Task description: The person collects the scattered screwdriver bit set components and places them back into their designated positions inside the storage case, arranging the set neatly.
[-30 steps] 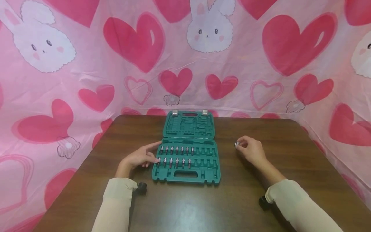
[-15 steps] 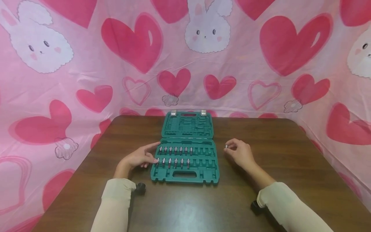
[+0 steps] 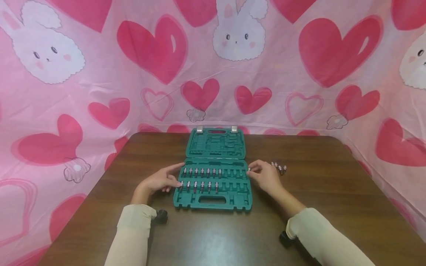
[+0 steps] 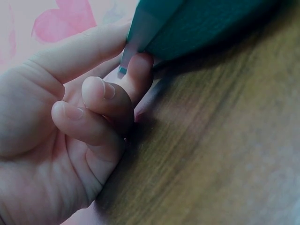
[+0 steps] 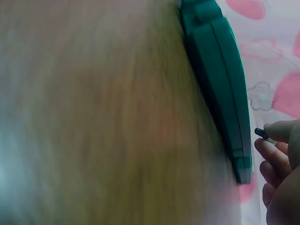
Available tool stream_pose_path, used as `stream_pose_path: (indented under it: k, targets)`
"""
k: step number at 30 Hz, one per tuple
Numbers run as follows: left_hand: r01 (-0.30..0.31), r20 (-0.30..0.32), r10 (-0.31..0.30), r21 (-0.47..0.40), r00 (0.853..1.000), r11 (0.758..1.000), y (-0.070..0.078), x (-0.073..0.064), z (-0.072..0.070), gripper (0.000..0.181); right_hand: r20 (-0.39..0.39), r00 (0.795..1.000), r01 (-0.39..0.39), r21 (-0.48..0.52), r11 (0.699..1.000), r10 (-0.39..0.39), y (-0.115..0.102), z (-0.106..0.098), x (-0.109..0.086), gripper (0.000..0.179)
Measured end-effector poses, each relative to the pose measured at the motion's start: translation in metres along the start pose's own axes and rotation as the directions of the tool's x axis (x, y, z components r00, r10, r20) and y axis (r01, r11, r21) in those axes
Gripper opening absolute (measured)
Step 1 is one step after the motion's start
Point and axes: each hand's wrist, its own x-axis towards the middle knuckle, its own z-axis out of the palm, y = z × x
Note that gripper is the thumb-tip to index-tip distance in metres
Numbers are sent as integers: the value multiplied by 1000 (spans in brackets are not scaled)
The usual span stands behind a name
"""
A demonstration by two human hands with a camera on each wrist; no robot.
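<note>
A green plastic tool case (image 3: 213, 207) lies unfolded on the table, with two rows of chrome bit sockets (image 3: 202, 172) in the left part of its tray. My left hand (image 3: 159, 181) holds the case's left edge, thumb over the rim. In the left wrist view, a fingertip (image 4: 140, 65) presses the case's side wall and two other fingers are curled. At the right edge of the tray, my right hand (image 3: 266, 177) pinches one small bit socket (image 3: 249, 169) between thumb and index finger. Its dark end (image 5: 260, 133) sticks out in the right wrist view.
Several loose bit sockets (image 3: 281, 169) lie on the brown wooden table (image 3: 213, 240) just beyond my right hand. The raised lid (image 3: 216, 144) with two metal latches stands at the back. Pink cloth (image 3: 206, 66) with hearts and rabbits hangs around the table.
My right hand has moved left with the bit socket, from the table's right side to the case's right edge, uncovering the loose bit sockets. My left hand stays on the case.
</note>
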Motion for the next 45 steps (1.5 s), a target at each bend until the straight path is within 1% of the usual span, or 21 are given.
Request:
stream_pose_path:
  k: [5, 12, 24, 31, 36, 42, 45]
  targets:
    - [11, -13, -11, 1, 1000, 1000, 0, -1, -1, 79, 17, 1000, 5, 39, 999, -6, -7, 11, 0, 15]
    - [10, -9, -10, -12, 1000, 1000, 1, -1, -1, 79, 61, 998, -26, 31, 999, 24, -13, 20, -1, 15]
    - [21, -15, -22, -16, 1000, 1000, 0, -2, -1, 80, 76, 997, -27, 21, 999, 25, -26, 31, -2, 14]
    - [25, -16, -26, -16, 1000, 1000, 0, -1, -2, 79, 102, 994, -30, 40, 999, 26, -37, 40, -2, 13]
    - [19, -20, -19, -6, 1000, 1000, 0, -1, -1, 78, 107, 994, -21, 42, 999, 16, -43, 46, -2, 12]
    - [30, -27, -30, 1, 999, 1000, 2, -1, 0, 79, 109, 994, -6, 50, 999, 1, -47, 51, -2, 13]
    - [21, -19, -21, -5, 1000, 1000, 2, 0, -1, 79, 109, 994, 9, 52, 999, -14, -49, 53, -3, 13]
